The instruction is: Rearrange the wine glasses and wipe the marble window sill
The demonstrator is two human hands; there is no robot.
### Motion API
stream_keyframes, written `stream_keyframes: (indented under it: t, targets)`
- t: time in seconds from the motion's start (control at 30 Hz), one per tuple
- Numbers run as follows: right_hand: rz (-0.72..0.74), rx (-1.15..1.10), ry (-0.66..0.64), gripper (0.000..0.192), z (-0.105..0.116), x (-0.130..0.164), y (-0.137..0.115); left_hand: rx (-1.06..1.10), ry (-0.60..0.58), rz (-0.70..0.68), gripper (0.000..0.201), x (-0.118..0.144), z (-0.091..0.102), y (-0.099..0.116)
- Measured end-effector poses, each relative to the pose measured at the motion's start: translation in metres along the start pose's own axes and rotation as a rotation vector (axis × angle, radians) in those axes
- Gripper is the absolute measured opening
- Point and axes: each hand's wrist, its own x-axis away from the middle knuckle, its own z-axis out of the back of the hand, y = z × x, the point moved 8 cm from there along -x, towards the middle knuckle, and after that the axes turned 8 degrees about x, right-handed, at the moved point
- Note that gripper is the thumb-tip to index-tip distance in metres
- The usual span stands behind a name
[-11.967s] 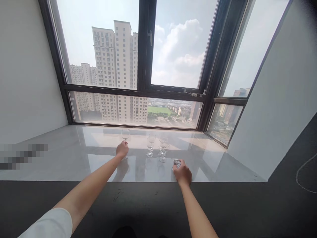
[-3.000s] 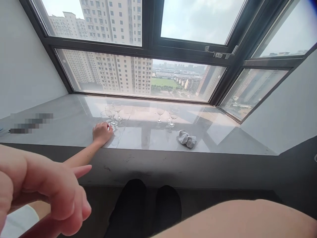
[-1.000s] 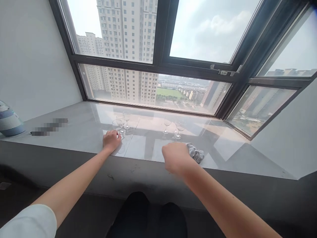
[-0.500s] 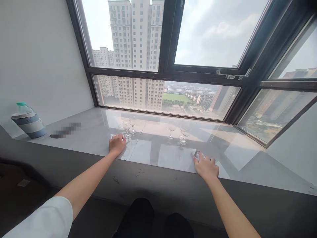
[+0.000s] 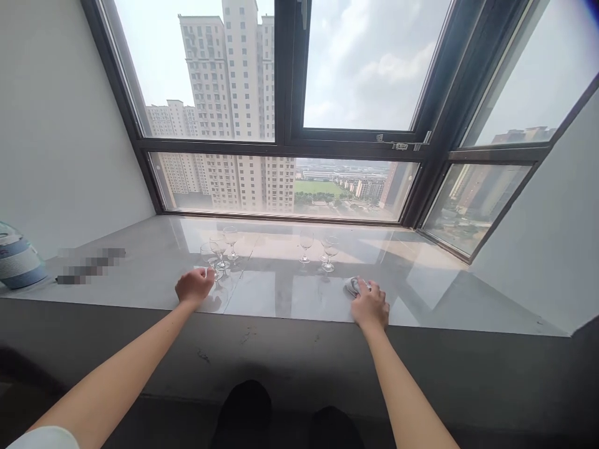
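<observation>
My left hand (image 5: pixel 195 287) is closed at the front of the left cluster, its fingertips at the stem and foot of a small clear wine glass (image 5: pixel 208 251). Right behind that glass stand a second wine glass (image 5: pixel 219 247) and a third wine glass (image 5: pixel 231 238), both upright. Farther right is another group: a wine glass (image 5: pixel 306 241) by itself and a front wine glass (image 5: pixel 330 248) overlapping one more behind it. My right hand (image 5: pixel 370 307) is closed over a small rounded grey-and-white object (image 5: pixel 353 286) resting on the sill; its kind is mostly hidden by the fingers.
The glossy grey tiled sill (image 5: pixel 309 299) ends at a front edge just below my hands. A blue-and-white wrapped container (image 5: pixel 21 262) stands at the far left, beside a blurred-out patch (image 5: pixel 91 266). Dark-framed windows (image 5: pixel 281 149) rise behind, with a white wall on each side.
The camera view has shifted, so the sill and glasses appear farther left. Both hands stay beside the same things, and the glasses keep their grouping.
</observation>
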Motion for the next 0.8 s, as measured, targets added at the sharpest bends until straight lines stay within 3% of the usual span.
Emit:
stream_keyframes:
  t: [0.2,0.27,0.37,0.5,0.6,0.7,0.8]
  targets:
    - [0.018,-0.041,-0.044,0.051,-0.004,-0.001,-0.001,-0.009,0.054,-0.175,0.044,0.011,0.002,0.013]
    - [0.023,-0.057,-0.043,0.05,-0.006,-0.001,-0.001,0.011,0.086,-0.293,0.044,0.019,0.0,0.028]
    - [0.019,-0.068,-0.014,0.048,-0.006,-0.002,-0.001,0.083,0.073,-0.518,0.045,0.038,-0.011,0.071]
    - [-0.001,-0.073,-0.004,0.045,-0.004,-0.001,-0.002,0.147,-0.132,-0.729,0.04,0.059,-0.047,0.151]
    - [0.002,-0.084,-0.005,0.044,-0.002,-0.001,-0.003,0.214,-0.301,-0.721,0.026,0.059,-0.081,0.202]
    - [0.005,-0.096,-0.012,0.044,-0.001,0.0,-0.004,0.237,-0.45,-0.662,0.021,0.053,-0.119,0.236]
    - [-0.002,-0.101,-0.012,0.044,-0.002,-0.001,-0.004,0.177,-0.564,-0.66,0.036,0.054,-0.154,0.259]
